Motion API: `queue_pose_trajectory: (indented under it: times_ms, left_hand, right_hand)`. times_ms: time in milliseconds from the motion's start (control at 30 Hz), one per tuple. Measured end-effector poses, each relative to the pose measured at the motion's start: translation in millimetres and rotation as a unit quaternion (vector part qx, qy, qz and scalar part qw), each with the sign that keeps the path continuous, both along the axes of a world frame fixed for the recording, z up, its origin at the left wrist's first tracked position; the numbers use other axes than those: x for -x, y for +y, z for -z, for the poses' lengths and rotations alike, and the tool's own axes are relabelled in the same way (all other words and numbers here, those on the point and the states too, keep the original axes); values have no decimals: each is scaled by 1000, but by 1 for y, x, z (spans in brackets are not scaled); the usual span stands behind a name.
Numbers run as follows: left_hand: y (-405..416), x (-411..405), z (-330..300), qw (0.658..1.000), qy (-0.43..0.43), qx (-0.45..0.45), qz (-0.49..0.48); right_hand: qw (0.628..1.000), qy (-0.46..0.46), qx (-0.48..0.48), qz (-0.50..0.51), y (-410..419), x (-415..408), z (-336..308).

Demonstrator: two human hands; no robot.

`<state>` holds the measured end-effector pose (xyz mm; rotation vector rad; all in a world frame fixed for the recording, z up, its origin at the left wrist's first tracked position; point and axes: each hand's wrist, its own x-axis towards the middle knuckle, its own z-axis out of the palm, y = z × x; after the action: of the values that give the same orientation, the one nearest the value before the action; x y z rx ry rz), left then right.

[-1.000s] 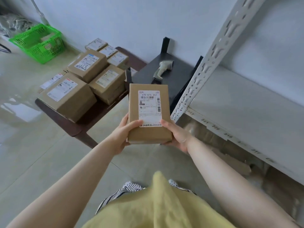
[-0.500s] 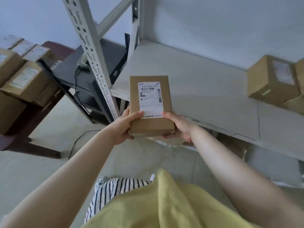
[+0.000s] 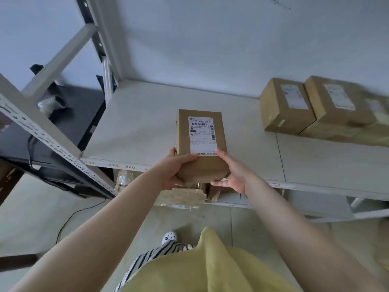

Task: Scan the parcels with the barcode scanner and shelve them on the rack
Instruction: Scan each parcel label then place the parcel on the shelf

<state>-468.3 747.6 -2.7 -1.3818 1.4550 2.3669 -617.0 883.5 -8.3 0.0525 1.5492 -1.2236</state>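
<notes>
From the head view, a brown cardboard parcel was held out over the front part of the white shelf of the metal rack, its near end sticking out past the shelf's front edge; whether its underside touched the shelf could not be told. Its white shipping label faced up, with a barcode and the printed code 570 K76 057 legible. The left hand gripped the parcel's near left corner, thumb across the top just below the label and fingers curled underneath. The right hand held the near right side, thumb lying along the top edge by the label's corner and the fingers wrapped under the near end, so both hands were closed on the one box.

Farther right on the same shelf, well apart from the held parcel, two more labelled cardboard boxes sat side by side against the wall, touching each other (the right one was blurred). Small numbers ran along the shelf's front lip. Below the shelf, torn cardboard and wrapped packages lay on the lower level. To the left, behind the rack's perforated upright, stood a dark table with a pale, blurred object on it, and a black cable trailed over the tiled floor.
</notes>
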Motion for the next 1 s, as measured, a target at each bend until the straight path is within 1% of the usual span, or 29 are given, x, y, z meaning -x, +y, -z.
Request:
queue_pose_trajectory:
  times_ms: [200,333,500,633,800,900,1000]
  left_hand:
    - [1,79,5,999,-14,32,38]
    - [10,123,8,999,-10,29,24]
    - [17,175,12,999,24,23,-28]
    - [21,213,16,995,37,28,-90]
    - [26,262,13,990,14,42,-135]
    - [26,276,12,988,2,42,-150]
    - [24,287,10,987,5,37,-157]
  right_hand:
    - [996,30,-24,84,8,50,-10]
    - [988,30,-27,148,11,81,-10]
    - [976,73,-8,207,12,126,-6]
    - [974,46,-45,218,12,158,-5]
    - [967,-58,-46,245,1,196,-9]
    - [971,-77,-46,224,-6,207,-6]
    - [976,-75,-37,201,-11,219,-1]
